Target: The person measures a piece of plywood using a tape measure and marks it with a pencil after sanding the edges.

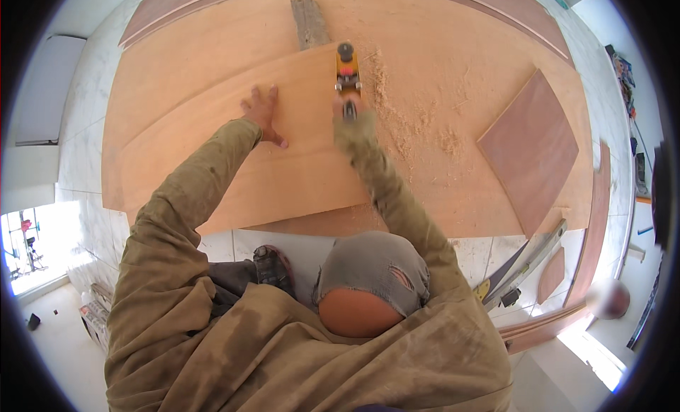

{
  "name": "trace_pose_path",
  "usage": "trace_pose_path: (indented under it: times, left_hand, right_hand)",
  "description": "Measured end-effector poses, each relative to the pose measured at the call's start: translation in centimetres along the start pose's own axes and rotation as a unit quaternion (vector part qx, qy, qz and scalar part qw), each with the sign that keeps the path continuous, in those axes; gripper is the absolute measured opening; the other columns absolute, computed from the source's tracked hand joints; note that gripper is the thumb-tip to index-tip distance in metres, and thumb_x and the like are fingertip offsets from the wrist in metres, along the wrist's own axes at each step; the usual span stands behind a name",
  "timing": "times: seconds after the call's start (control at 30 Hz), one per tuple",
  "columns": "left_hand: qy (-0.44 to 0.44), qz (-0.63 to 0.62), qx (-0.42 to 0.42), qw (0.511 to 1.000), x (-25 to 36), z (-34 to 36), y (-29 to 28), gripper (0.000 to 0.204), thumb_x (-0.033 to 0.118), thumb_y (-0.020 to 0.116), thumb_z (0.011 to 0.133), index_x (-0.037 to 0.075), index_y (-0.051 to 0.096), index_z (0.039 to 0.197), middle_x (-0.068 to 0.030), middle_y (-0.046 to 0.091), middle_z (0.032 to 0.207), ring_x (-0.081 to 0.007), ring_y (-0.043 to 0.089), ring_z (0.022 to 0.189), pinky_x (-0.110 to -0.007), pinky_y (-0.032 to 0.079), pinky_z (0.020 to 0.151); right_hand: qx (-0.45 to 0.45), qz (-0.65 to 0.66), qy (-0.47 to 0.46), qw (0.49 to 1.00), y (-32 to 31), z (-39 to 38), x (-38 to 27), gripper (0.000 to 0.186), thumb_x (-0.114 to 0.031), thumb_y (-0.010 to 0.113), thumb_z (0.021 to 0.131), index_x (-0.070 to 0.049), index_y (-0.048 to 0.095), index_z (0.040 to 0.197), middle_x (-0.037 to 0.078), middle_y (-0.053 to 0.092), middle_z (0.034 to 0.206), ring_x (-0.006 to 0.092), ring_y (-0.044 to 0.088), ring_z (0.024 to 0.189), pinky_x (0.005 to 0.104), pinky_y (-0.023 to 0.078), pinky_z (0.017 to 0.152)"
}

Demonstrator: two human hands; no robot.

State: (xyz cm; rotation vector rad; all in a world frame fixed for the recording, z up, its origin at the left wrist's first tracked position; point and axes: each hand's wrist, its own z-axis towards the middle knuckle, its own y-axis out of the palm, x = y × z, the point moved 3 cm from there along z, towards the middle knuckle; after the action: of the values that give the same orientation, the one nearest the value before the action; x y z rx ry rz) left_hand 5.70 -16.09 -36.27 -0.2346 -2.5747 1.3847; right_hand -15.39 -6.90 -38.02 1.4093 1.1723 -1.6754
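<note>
Khaki shirt point(319, 369) fills the lower frame; at upper centre, the right hand point(348, 104) grips a hand plane point(346, 66) lying up-frame along the plywood panel's point(297, 171) right edge; nearby left hand point(263, 116) spreads on it, gripping nothing.

Upper centre of the frame: the plane point(347, 77) I grip is yellow, with a black front knob point(345, 51) and a red fitting point(346, 71). Centre left: my panel point(304, 164) is light orange-tan, with faint, darker bands. Right of centre: pale straw-coloured shavings point(450, 140) fleck the tan sheet point(446, 29). Right: the four-sided board point(535, 150) is reddish brown. Top centre: the wooden block point(309, 22) is streaked grey-brown. Lower frame: my jacket point(304, 334) is khaki with darker blotches; my trousers point(365, 263) are grey. Left: white floor tiles point(85, 157) carry faint grey veining.
</note>
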Motion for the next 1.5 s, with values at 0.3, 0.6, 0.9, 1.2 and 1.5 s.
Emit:
trace_pose_path:
  times: [0.3,0.6,0.9,1.2,1.5]
  left_hand:
    - [-0.001,0.078,0.013,0.997,-0.3,0.8,0.7,0.15,0.047,0.094,0.043,0.019,-0.005,0.153,-0.0362,-0.002,0.152,-0.0626,0.005,0.136,-0.059,0.017,0.113]
    - [0.025,0.111,0.035,0.993,-1.9,2.5,1.4,0.146,0.051,0.092,0.046,0.016,-0.001,0.153,-0.0365,0.004,0.152,-0.0524,0.007,0.142,-0.059,0.015,0.113]
    - [-0.015,0.14,0.005,0.99,0.5,1.5,0.3,0.144,0.046,0.092,0.049,0.021,-0.004,0.153,-0.0336,0.003,0.153,-0.0531,0.017,0.14,-0.055,0.022,0.113]
    - [-0.003,0.1,0.02,0.995,0.4,1.4,0.7,0.14,0.045,0.092,0.049,0.023,0.001,0.154,-0.0305,0.004,0.155,-0.0532,0.017,0.139,-0.056,0.023,0.113]
    - [0.023,0.096,0.023,0.995,1.3,1.2,-0.2,0.138,0.049,0.09,0.051,0.017,0.005,0.154,-0.0282,0.016,0.153,-0.0503,0.024,0.138,-0.051,0.026,0.113]
  right_hand:
    - [0.051,0.085,0.004,0.995,1.9,8.8,-2.0,0.018,-0.018,0.064,0.087,-0.003,0.057,0.081,0.009,0.052,0.06,0.0186,0.052,0.053,0.0362,0.041,0.049]
    - [-0.031,-0.026,-0.078,0.996,-5.9,-6.2,0.8,0.034,-0.028,0.063,0.091,-0.005,0.051,0.069,0.0,0.041,0.052,0.0085,0.04,0.048,0.0314,0.033,0.043]
    - [0.012,-0.064,-0.065,0.996,-13.6,-22.6,0.8,0.03,-0.018,0.06,0.093,-0.008,0.05,0.066,0.001,0.04,0.053,0.0076,0.038,0.049,0.0307,0.032,0.044]
    - [0.029,-0.099,-0.047,0.994,-14.9,-24.3,5.2,0.031,-0.022,0.064,0.09,-0.006,0.051,0.066,0.004,0.039,0.052,0.0111,0.039,0.049,0.0318,0.033,0.045]
    - [0.035,0.035,0.005,0.999,-11.4,-11.8,1.3,0.026,-0.021,0.063,0.093,-0.006,0.055,0.074,-0.004,0.045,0.059,0.0049,0.04,0.053,0.0261,0.033,0.046]
